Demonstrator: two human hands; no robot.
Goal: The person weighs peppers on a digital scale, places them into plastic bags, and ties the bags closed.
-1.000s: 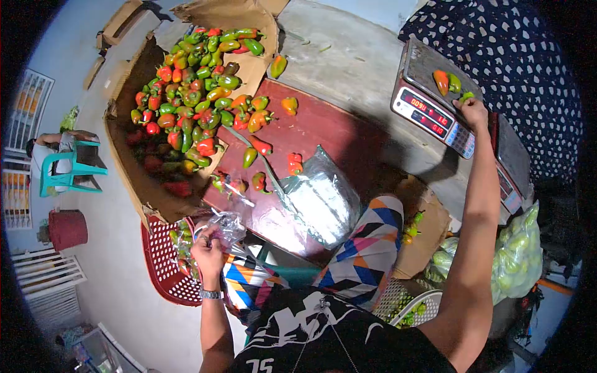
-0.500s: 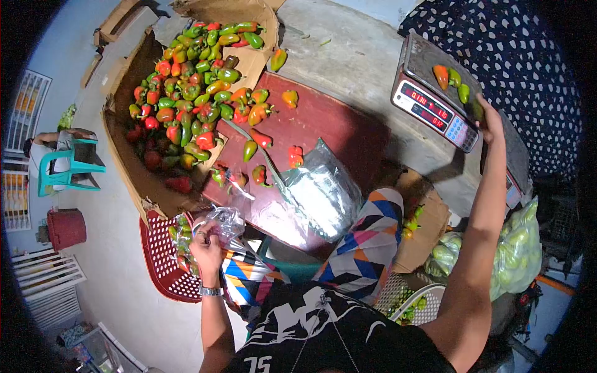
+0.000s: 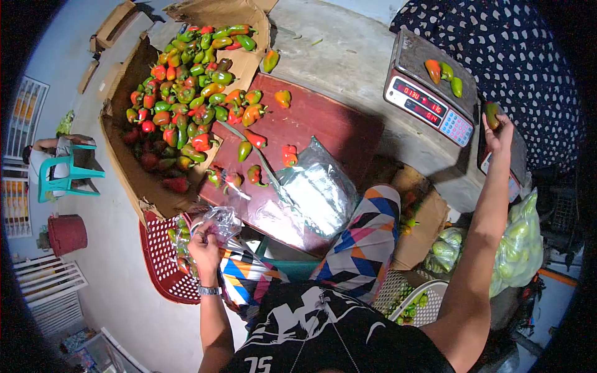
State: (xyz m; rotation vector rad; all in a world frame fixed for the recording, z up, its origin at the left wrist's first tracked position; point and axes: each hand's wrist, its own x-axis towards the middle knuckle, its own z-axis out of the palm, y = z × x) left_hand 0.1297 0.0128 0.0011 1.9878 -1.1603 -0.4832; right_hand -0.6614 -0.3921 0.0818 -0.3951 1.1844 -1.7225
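Observation:
My right hand [image 3: 499,133] is stretched out to the far right, its fingers closed on a dark green bell pepper [image 3: 491,115]. Left of it stands a digital scale [image 3: 413,68] with lit red digits. An orange pepper [image 3: 433,71] and two green peppers [image 3: 456,86] lie together on its plate. Down at the left, my left hand [image 3: 204,247] pinches a clear plastic bag [image 3: 222,224]. The bag hangs over the rim of a red basket [image 3: 157,267] holding bagged peppers.
A cardboard box [image 3: 118,105] heaped with red and green peppers [image 3: 186,93] lies open on a red board [image 3: 329,105]. A shiny plastic packet [image 3: 320,196] lies near my knees. Bags of green produce [image 3: 516,242] stand at right. A person [image 3: 59,149] sits far left.
My right hand has moved right, away from the scale's plate, carrying the dark green pepper. The lowest digits read differently. My left hand keeps its hold on the bag.

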